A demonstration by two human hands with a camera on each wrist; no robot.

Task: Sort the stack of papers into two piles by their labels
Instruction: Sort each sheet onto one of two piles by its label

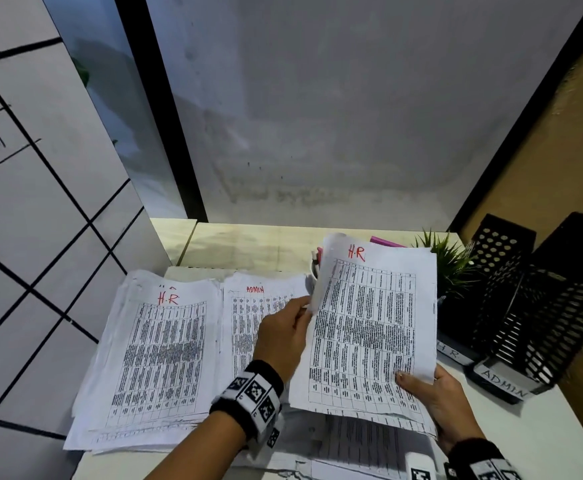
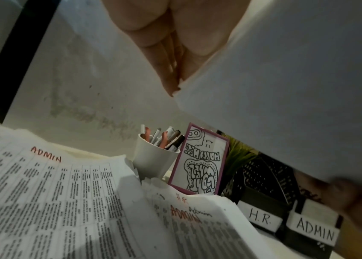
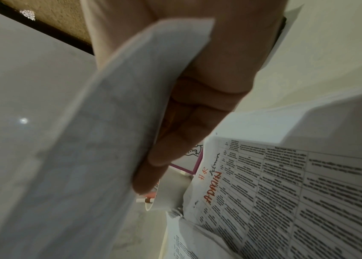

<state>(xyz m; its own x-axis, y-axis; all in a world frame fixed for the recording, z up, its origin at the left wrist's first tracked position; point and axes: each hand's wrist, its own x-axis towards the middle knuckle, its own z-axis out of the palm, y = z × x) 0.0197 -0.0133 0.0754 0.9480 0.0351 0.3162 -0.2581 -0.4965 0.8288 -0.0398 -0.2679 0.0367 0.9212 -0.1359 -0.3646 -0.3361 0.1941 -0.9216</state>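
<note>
A printed sheet marked H.R in red (image 1: 369, 327) is held tilted above the desk. My left hand (image 1: 303, 308) pinches its left edge, and the right hand (image 1: 418, 382) grips its lower right corner with the thumb on top. An H.R pile (image 1: 158, 358) lies at the left, with an ADMIN pile (image 1: 248, 306) beside it. Under the raised sheet sits the unsorted stack (image 1: 362, 441), whose top page (image 3: 286, 201) carries ADMIN in red. The left wrist view shows the sheet's blank back (image 2: 286, 87) and the ADMIN pile (image 2: 42, 192).
Two black mesh file trays labelled H.R. (image 2: 262, 219) and ADMIN (image 2: 313, 229) stand at the right. Behind the papers are a white cup of pens (image 2: 153, 157), a pink-framed drawing (image 2: 200, 161) and a small green plant (image 1: 449, 261). A wall closes the back.
</note>
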